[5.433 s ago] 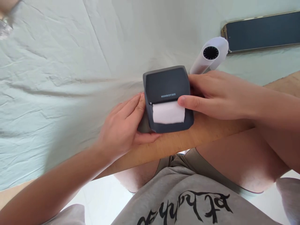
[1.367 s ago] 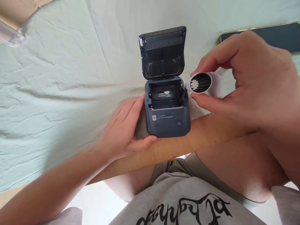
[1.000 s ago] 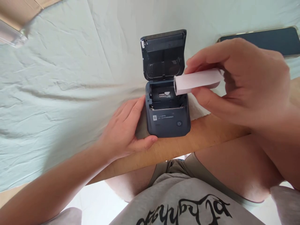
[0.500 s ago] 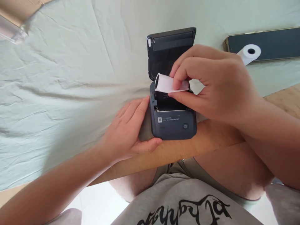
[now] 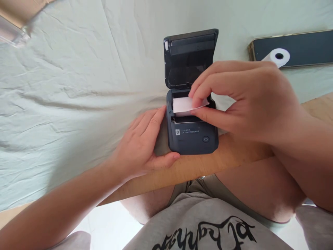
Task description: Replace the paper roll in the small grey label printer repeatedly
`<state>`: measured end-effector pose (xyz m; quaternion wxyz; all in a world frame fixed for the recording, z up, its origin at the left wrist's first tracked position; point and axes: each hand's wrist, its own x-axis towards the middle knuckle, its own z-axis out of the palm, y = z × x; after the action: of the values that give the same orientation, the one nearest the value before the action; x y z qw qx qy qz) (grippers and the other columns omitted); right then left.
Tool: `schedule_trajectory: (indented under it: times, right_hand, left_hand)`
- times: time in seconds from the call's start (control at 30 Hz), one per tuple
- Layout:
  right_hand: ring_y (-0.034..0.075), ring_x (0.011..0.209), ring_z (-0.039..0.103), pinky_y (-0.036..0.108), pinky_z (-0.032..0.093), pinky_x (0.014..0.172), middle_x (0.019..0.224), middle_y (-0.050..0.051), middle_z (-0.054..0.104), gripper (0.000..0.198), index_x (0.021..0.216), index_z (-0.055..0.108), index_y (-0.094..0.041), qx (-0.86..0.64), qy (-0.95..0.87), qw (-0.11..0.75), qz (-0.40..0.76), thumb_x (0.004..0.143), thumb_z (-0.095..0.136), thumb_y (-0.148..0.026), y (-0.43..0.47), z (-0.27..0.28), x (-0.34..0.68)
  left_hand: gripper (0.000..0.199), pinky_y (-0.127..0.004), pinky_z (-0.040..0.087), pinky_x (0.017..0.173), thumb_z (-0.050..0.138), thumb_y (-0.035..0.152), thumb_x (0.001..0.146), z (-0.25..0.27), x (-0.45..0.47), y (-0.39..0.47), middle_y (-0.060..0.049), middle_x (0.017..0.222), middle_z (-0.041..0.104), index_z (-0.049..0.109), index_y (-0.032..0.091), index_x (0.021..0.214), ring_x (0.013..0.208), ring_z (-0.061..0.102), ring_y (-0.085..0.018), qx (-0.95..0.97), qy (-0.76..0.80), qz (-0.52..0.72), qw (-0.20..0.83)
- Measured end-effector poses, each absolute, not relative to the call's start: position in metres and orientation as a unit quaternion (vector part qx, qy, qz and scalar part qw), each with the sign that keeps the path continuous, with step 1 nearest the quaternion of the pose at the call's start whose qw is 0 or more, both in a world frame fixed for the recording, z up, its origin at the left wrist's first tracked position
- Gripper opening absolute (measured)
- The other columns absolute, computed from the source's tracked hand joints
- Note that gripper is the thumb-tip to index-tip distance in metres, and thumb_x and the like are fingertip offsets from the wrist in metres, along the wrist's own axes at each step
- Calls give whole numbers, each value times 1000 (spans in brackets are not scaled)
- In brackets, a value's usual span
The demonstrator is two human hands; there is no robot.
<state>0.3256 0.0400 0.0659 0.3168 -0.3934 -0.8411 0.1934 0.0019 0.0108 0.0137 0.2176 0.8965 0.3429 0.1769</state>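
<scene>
A small dark thermal printer (image 5: 192, 146) lies at the table edge, its lid (image 5: 189, 57) raised on the far side. My left hand (image 5: 142, 142) braces the near left corner, fingertips at the left side and thumb along the front edge. Between the thumb and fingers of my right hand (image 5: 241, 97) is a white paper roll (image 5: 180, 105), seated at least partly inside the printer's open compartment. Those fingers cover the roll's right part, and a loose paper edge shows at the front.
A second white paper roll (image 5: 282, 64) stands at the right, partly behind my right hand. Beyond it lies a dark phone-like slab (image 5: 309, 48). A pale cloth (image 5: 78, 69) covers the table, with a wooden edge (image 5: 156, 178) nearest me. A cardboard box (image 5: 23, 12) shows at the top left.
My right hand has lowered the paper roll toward me into the compartment; it was tilted above it, its left end visible. My left hand has stayed in place.
</scene>
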Motion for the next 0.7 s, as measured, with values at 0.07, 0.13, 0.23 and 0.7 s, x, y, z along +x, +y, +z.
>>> schedule_trajectory:
  times: [0.07, 0.13, 0.23, 0.7]
  right_hand:
    - [16, 93, 80, 34, 64, 82, 108, -2, 88, 17, 100, 80, -28, -359, -858, 318, 186, 111, 71, -17, 36, 67, 328]
    - [15, 94, 81, 34, 63, 84, 108, -3, 87, 19, 103, 80, -29, -305, -882, 312, 179, 112, 71, -14, 34, 65, 331]
    - [19, 106, 86, 43, 65, 99, 108, -2, 87, 16, 106, 83, -32, -265, -903, 291, 175, 118, 75, -24, 34, 59, 336]
    - [41, 168, 73, 58, 71, 127, 169, 11, 72, 47, 160, 71, -32, -481, -790, 356, 130, 117, 81, -49, 36, 61, 339]
  left_hand:
    - [106, -69, 70, 136, 58, 92, 126, 11, 3, 9, -22, 187, 72, 32, 25, 204, 165, 79, -49, 896, 346, 198, 196]
    - [101, -67, 72, 134, 52, 91, 128, 7, 5, 7, -18, 184, 74, 32, 29, 205, 161, 81, -46, 894, 344, 223, 180]
    - [79, -69, 73, 129, 50, 87, 130, 4, 7, 6, -18, 176, 76, 60, 38, 191, 155, 82, -44, 898, 329, 233, 176]
    - [43, -74, 67, 130, 58, 68, 134, 4, 4, 5, -15, 185, 66, 83, 56, 166, 166, 72, -45, 903, 299, 241, 194]
